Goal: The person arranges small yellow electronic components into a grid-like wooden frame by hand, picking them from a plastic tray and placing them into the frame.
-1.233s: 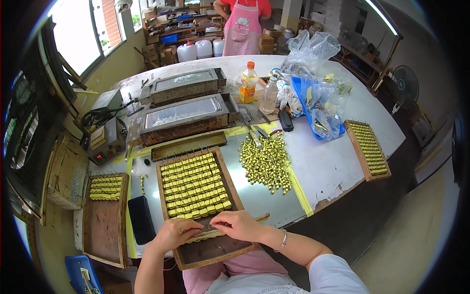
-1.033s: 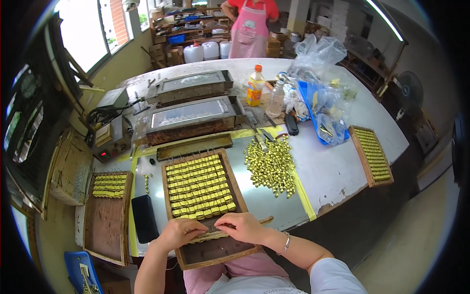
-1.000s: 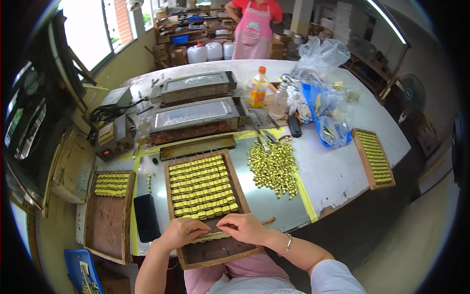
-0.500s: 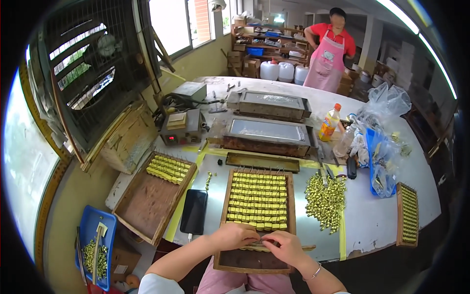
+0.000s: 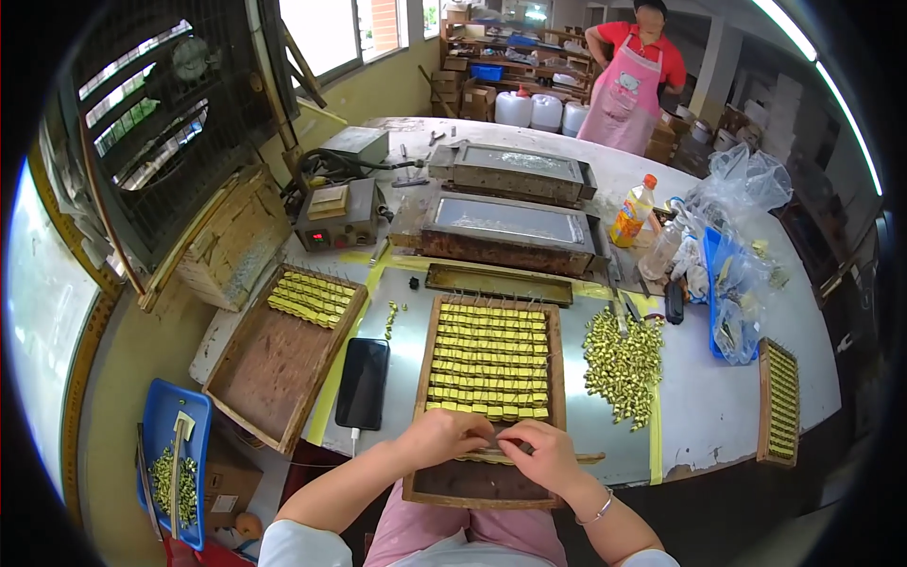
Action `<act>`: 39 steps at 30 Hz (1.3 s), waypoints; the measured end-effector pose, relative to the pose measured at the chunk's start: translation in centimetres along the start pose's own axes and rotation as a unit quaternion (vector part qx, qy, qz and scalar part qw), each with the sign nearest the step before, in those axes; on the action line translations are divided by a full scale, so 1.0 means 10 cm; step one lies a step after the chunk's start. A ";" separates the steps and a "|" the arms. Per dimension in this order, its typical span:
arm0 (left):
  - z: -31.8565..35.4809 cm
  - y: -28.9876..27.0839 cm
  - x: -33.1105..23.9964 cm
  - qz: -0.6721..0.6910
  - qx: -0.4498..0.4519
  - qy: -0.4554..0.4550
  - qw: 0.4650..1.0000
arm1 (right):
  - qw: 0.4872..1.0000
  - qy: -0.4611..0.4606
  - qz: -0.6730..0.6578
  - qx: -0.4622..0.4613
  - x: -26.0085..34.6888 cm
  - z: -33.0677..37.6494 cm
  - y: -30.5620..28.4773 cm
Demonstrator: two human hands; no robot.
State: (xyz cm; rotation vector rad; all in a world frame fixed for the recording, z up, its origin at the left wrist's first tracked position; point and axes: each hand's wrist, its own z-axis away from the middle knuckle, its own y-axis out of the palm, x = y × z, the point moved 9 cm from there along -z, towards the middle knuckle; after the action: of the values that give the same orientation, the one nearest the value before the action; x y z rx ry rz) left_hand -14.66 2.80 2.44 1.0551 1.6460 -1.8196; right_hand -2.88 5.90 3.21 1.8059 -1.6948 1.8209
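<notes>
A wooden tray [image 5: 555, 378] lies in front of me, its near end over my lap. Rows of small yellow blocks [image 5: 489, 359] with thin wires fill its far part. Over the near part, my left hand [image 5: 449, 437] and my right hand [image 5: 540, 450] almost meet, fingers pinched. What the fingertips hold is too small to make out. Just beneath them a thin wooden stick [image 5: 592, 458] lies across the tray, its right end sticking out past the rim. To the right, a heap of shiny gold-green metal pieces [image 5: 624, 369] rests on the metal sheet.
A second wooden tray [image 5: 274, 373], partly filled, and a phone [image 5: 363, 383] with a cable are at left. Two flat metal heating boxes [image 5: 510, 231] stand behind. A bottle [image 5: 633, 211] and blue tray [image 5: 715, 293] stand right. Another person [image 5: 628, 80] stands beyond the table.
The whole view has shifted, so the table things sit slightly higher and more to the left. Both hands stay together over the tray, their fingertips moved only a little.
</notes>
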 end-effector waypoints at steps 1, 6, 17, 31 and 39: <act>0.02 0.00 0.04 0.015 -0.011 0.001 1.000 | 1.000 0.004 0.003 -0.001 -0.01 -0.01 -0.02; -0.01 0.02 -0.01 0.019 -0.008 0.007 1.000 | 0.998 -0.034 0.058 0.011 0.04 -0.04 0.01; 0.01 0.07 -0.08 0.032 -0.037 -0.004 0.999 | 1.000 0.023 -0.018 0.010 -0.02 0.08 -0.09; -0.35 0.53 -0.52 -0.111 -0.103 0.000 0.988 | 0.994 0.084 0.025 -0.062 -0.90 0.80 -1.20; -0.42 0.78 -0.72 -0.117 -0.096 -0.034 0.988 | 0.997 0.045 0.019 -0.054 -0.96 0.95 -1.31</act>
State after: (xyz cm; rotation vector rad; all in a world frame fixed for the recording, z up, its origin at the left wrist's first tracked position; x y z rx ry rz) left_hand -3.36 4.43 3.37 0.7369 1.9247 -1.7721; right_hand 15.37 10.26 1.42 1.6360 -1.7690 1.7598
